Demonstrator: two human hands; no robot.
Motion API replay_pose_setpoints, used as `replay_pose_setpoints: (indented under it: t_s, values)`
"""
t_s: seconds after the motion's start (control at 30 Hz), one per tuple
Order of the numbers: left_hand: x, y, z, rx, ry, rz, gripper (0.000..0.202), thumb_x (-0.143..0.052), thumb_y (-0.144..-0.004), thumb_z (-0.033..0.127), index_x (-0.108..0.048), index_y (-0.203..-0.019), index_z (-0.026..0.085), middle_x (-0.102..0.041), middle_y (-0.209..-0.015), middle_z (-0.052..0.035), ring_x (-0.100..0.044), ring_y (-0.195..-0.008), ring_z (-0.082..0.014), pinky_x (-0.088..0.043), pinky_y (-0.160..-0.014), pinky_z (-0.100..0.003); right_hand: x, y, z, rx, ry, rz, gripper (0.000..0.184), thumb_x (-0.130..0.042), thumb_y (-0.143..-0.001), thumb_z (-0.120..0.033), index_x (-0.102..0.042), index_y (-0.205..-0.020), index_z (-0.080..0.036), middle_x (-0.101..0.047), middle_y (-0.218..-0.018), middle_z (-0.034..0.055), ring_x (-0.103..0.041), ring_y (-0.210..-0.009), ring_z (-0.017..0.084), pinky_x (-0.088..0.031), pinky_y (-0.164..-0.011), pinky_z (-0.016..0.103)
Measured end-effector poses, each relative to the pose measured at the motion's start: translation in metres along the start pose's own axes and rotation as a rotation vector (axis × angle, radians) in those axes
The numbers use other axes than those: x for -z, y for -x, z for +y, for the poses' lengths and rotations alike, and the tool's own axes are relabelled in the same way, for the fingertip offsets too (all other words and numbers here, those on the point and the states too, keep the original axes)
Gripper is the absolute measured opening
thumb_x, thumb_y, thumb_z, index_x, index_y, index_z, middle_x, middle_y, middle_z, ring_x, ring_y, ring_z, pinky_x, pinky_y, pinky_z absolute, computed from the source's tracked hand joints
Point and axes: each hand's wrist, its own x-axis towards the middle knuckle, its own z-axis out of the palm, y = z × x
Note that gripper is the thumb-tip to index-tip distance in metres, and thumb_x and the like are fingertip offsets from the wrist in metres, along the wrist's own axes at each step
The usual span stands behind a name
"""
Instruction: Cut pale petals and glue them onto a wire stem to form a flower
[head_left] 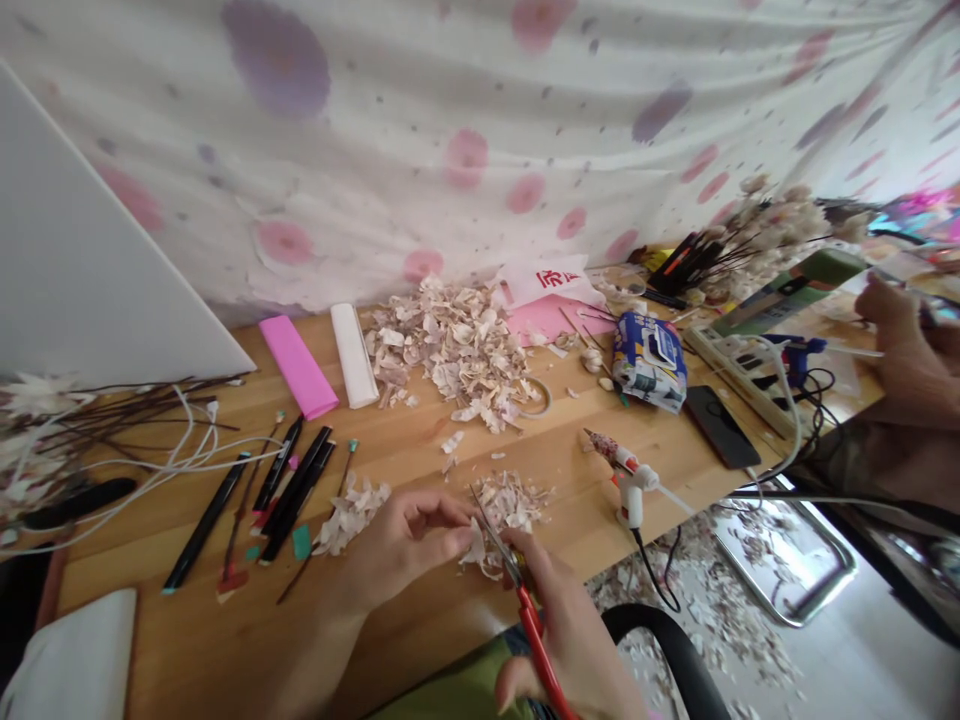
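Near side of the petal heap (457,350), above a wooden counter (409,450): the right hand (574,620) is closed around red-handled scissors (537,645), and the left hand (405,545) has thumb and fingertips together on a pale petal (475,546), next to the blades. Petal scraps (517,497) lie between the heap and the right hand. Left of the heap: a flat white pack (354,355) just beside it, then a flat pink pack (298,368). Right of the heap: a blue packet (649,360) and, nearer the front edge, a white glue gun (631,482); farthest right, another person's hand (904,330)
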Motion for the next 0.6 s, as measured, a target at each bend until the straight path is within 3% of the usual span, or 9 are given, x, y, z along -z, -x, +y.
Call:
replay_pose_setpoints:
  t_s: [0.33,0.6]
  values:
    - [0.0029,-0.0018,0.0048,-0.019,-0.023,-0.15,0.014,-0.076,-0.077,0.033,-0.082,-0.082,0.021,-0.081,-0.093,-0.0111,-0.074,-0.095,-0.0304,-0.053,-0.09,-0.039,-0.0021,0.0005,0.0009,-0.005,-0.027,-0.051,0.1,-0.078,-0.055,-0.083,-0.055,-0.132,-0.023,-0.072,-0.099,0.008,-0.069,-0.088,0.034,-0.051,-0.079,0.033]
    - [0.003,-0.0034,0.0047,-0.019,-0.023,-0.168,0.013,-0.076,-0.079,0.031,-0.083,-0.086,0.022,-0.082,-0.094,-0.0098,-0.074,-0.095,-0.0279,-0.053,-0.089,-0.036,-0.006,0.003,0.0032,-0.021,-0.023,-0.01,0.094,-0.076,-0.054,-0.086,-0.06,-0.121,-0.021,-0.066,-0.077,0.001,-0.061,-0.066,0.025,-0.044,-0.063,0.027]
